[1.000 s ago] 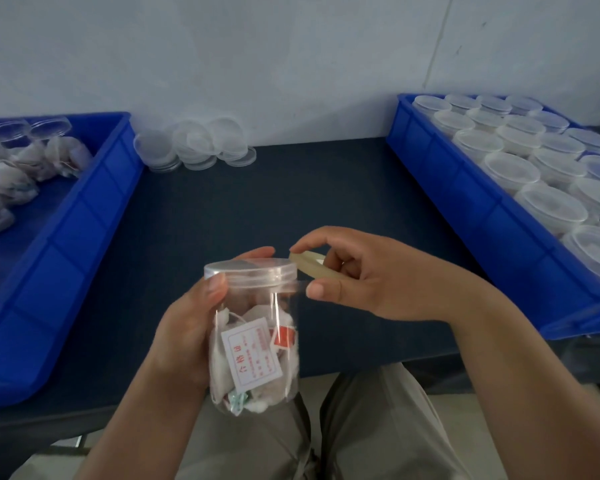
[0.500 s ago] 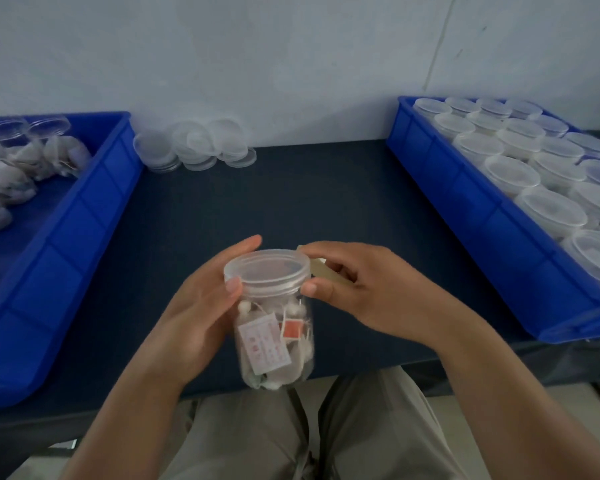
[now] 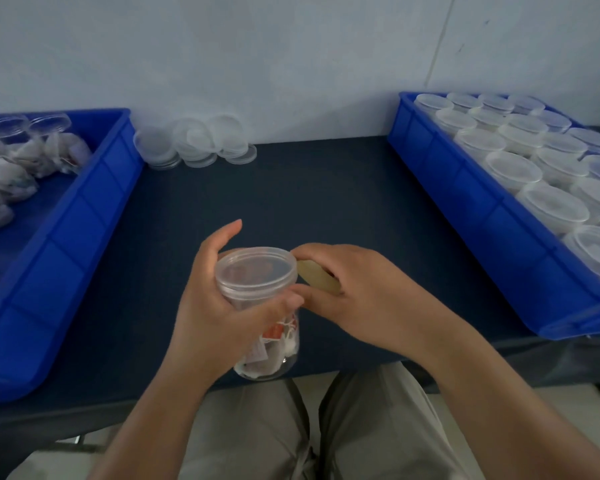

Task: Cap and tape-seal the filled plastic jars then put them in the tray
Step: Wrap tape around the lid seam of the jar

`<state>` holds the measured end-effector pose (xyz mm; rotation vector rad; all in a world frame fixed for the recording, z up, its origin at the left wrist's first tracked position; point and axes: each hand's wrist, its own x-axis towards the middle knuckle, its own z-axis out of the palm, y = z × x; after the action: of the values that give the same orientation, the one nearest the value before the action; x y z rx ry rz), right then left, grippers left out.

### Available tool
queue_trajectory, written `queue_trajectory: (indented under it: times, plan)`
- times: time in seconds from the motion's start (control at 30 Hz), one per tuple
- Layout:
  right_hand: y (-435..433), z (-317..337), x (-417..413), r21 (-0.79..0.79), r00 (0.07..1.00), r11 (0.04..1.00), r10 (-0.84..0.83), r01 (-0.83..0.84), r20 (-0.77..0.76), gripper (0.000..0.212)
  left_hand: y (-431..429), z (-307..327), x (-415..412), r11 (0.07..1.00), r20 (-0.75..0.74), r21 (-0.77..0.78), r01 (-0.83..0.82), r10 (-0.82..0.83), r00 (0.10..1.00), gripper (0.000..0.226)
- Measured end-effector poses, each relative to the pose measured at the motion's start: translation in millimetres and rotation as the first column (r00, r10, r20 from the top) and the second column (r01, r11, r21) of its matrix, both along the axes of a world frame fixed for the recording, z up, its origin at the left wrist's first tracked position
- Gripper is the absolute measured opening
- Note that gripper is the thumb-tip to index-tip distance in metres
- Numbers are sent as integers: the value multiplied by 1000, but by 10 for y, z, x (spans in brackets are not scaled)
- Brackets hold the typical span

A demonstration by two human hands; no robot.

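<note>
Head view: who's holding the jar (image 3: 274, 355)?

>> That's the left hand (image 3: 215, 317). Its grip is wrapping the body just under the lid (image 3: 255, 270), thumb in front. The jar is hanging above the near edge of the table (image 3: 291, 188), not resting on it. My guess: it's being held free so it can be turned for taping.

And the right grip?

>> The right hand (image 3: 364, 299) is pinching the tape roll (image 3: 317, 280), and the roll is touching the lid's side. It's probably laying tape along the seam. I can't tell whether any strip is sticking yet.

Lid on?

>> It's sitting flush, so it looks capped.

Where's it going?

>> Into the right tray (image 3: 465, 209), I'd say. That one is holding rows of capped jars (image 3: 513, 169), and I'm not seeing a free slot from here. Its wall is standing in the path, so the jar will be going over the rim.

Anything else around?

>> The left tray (image 3: 66, 237) is holding open jars (image 3: 7, 174). Spare lids (image 3: 194, 143) are lying at the wall, well apart from both hands.
</note>
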<state>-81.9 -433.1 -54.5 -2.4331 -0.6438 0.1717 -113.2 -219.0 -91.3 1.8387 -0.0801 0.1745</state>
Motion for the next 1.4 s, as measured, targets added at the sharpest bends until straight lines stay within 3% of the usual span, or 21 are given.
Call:
queue_trajectory:
  times: [0.2, 0.27, 0.5, 0.63, 0.8, 0.9, 1.03, 1.17, 1.4]
  plan:
    - [-142, 85, 1, -20, 989, 997, 66, -69, -133, 61, 105, 95, 130, 998, -91, -30, -46, 43, 995, 81]
    - [-174, 125, -13, -25, 988, 995, 90, -94, -125, 51, 125, 116, 140, 999, -109, -41, -27, 22, 994, 78]
    - [-226, 247, 22, -29, 996, 997, 64, -65, -55, 33, 160, 146, 176, 909, -244, -402, 111, -223, 944, 92]
    - [-219, 309, 36, -25, 989, 989, 143, -145, -44, 26, 212, 113, 218, 871, -228, -451, 198, -326, 917, 92]
    - [-136, 224, -10, 4, 999, 999, 35, -35, -9, 22, 237, 131, 214, 946, -192, -274, 175, -232, 954, 88]
    - [-60, 120, -71, -37, 997, 998, -57, 59, 48, 21, 201, 111, 158, 995, -118, -54, 85, -91, 989, 74]
    - [54, -36, -124, -155, 979, 973, -149, 169, 137, 26, 71, 55, 89, 989, -15, 144, -32, 35, 999, 71]
    - [121, -149, -85, -255, 971, 945, -165, 206, 172, 25, -18, -29, 57, 965, 19, 228, -133, 132, 991, 71]
    - [305, -284, 130, -246, 940, 919, -251, 306, 232, 13, 31, -110, 162, 933, 52, 287, -218, 212, 976, 65]
